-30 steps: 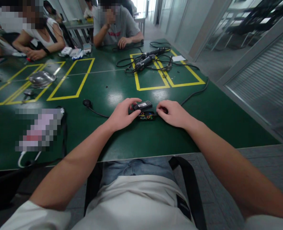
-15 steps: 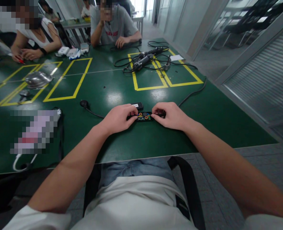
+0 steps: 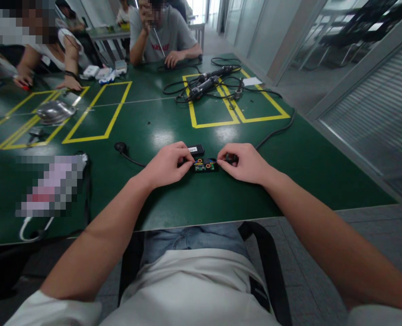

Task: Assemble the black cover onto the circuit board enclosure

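A small open black case with a green circuit board lies on the table in front of me, coils and thin coloured wires showing inside it. My left hand pinches the plug cord's end at the left of the case. At the opposite end, my right hand has thumb and fingertips closed on a black cable, which runs away to the right. Just behind the case rests a black cover with a white label. The cord's black plug lies left of my left hand.
Black corded tools and tangled cables lie farther back by yellow tape outlines. A metal bowl-like part sits at the left. Nearer me is a blurred-out phone-like object with a white strap. Two persons sit across the table.
My left fingers have shifted slightly left, uncovering more of the case's left end. My right hand has barely moved. A person at far left has reached a hand forward onto the table.
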The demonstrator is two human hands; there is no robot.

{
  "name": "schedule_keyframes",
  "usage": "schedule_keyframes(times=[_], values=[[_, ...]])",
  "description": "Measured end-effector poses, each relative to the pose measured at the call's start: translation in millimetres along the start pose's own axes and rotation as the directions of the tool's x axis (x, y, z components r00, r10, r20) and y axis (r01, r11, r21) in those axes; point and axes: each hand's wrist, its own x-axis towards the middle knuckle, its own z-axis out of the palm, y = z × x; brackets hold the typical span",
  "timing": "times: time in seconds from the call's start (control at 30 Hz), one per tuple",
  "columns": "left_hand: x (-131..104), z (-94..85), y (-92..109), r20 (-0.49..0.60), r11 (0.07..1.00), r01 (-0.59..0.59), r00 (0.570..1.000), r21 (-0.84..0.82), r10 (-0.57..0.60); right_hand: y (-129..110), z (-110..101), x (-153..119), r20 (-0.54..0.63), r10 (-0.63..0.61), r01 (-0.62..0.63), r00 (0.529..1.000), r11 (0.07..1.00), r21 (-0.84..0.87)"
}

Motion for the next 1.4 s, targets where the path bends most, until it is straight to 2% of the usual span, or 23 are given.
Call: schedule_keyframes(times=[0.17, 0.37, 0.7, 0.8, 0.93, 1.03, 1.13, 1.3, 1.4], values=[[0.0, -1.6, -7.2, 0.050, 1.000, -0.009, 0.999, -0.026, 0.010, 4.5, 1.5, -0.9, 0.034, 0.054, -0.054, 0.998, 0.999, -0.007], [2.9, 0.1, -13.0, -0.009, 0.997, -0.024, 1.000, 0.074, 0.025, 5.7, 0.4, 0.2, 0.034, 0.039, -0.038, 0.999, 0.999, -0.030], [6.0, 6.7, -26.9, -0.103, 0.973, 0.187, 0.979, 0.135, -0.174, 6.5, -1.6, 2.5, 0.061, 0.057, -0.056, 0.997, 0.998, -0.020], [3.8, 3.8, -16.0, -0.129, 0.981, 0.137, 0.984, 0.134, -0.119, 8.2, -1.0, 3.3, 0.073, 0.054, -0.051, 0.996, 0.998, -0.045], [0.9, 1.7, 2.2, -0.124, 0.997, -0.046, 0.991, 0.058, 0.053, 10.3, 1.2, 4.5, 0.091, 0.055, -0.047, 0.994, 0.995, -0.088], [-0.2, 2.9, 5.5, 0.001, 0.991, -0.128, 0.992, 0.027, 0.128, 11.5, 3.3, 4.7, 0.090, 0.057, -0.048, 0.994, 0.995, -0.093], [-0.4, 4.7, 2.8, 0.084, 0.993, -0.117, 0.990, 0.022, 0.115, 12.4, 4.6, 4.3, 0.081, 0.059, -0.051, 0.995, 0.994, -0.094], [0.4, 6.4, 4.4, 0.068, 0.998, -0.067, 0.995, -0.019, 0.068, 15.2, 5.3, 4.4, 0.077, 0.058, -0.051, 0.995, 0.994, -0.092], [2.8, 6.7, 4.3, 0.006, 0.999, 0.012, 1.000, -0.042, -0.012, 16.6, 5.0, 4.8, 0.065, 0.058, -0.051, 0.996, 0.994, -0.094]])
